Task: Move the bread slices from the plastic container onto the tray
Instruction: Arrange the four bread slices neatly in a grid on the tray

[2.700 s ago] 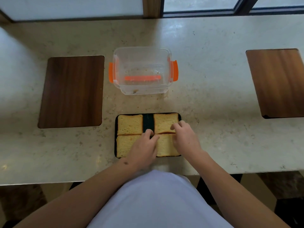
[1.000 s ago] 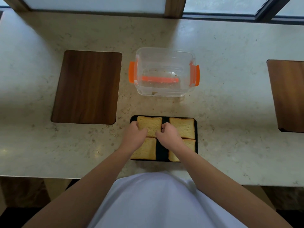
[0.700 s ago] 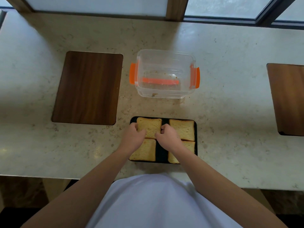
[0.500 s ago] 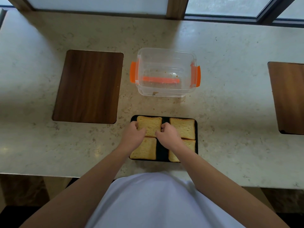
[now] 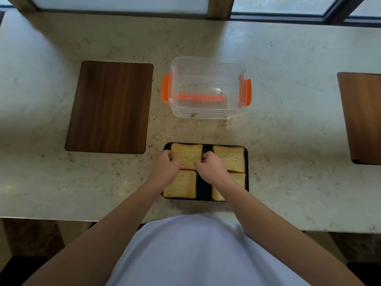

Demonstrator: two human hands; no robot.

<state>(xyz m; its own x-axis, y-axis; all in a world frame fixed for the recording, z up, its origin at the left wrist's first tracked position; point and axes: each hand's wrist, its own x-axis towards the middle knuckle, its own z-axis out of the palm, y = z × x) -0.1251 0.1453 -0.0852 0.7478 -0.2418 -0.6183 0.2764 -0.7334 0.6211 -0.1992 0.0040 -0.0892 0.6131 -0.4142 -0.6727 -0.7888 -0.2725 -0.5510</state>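
Observation:
A black tray [image 5: 206,190] lies on the counter near its front edge with several bread slices on it. My left hand [image 5: 165,170] and my right hand [image 5: 210,166] pinch the left and right edges of the far-left slice [image 5: 188,155]. The far-right slice [image 5: 229,157] and near-left slice [image 5: 181,184] lie flat; my right forearm partly covers the near-right slice [image 5: 239,180]. Behind the tray stands the clear plastic container [image 5: 208,87] with orange clips, holding only crumbs.
A dark wooden board [image 5: 109,106] lies left of the container. Another wooden board [image 5: 360,116] sits at the right edge of view. The pale stone counter [image 5: 288,141] runs back to a window frame.
Both hands shifted from the tray's middle and right slices to the far-left slice, and have held its edges almost still over the last second. My head view shifted slightly.

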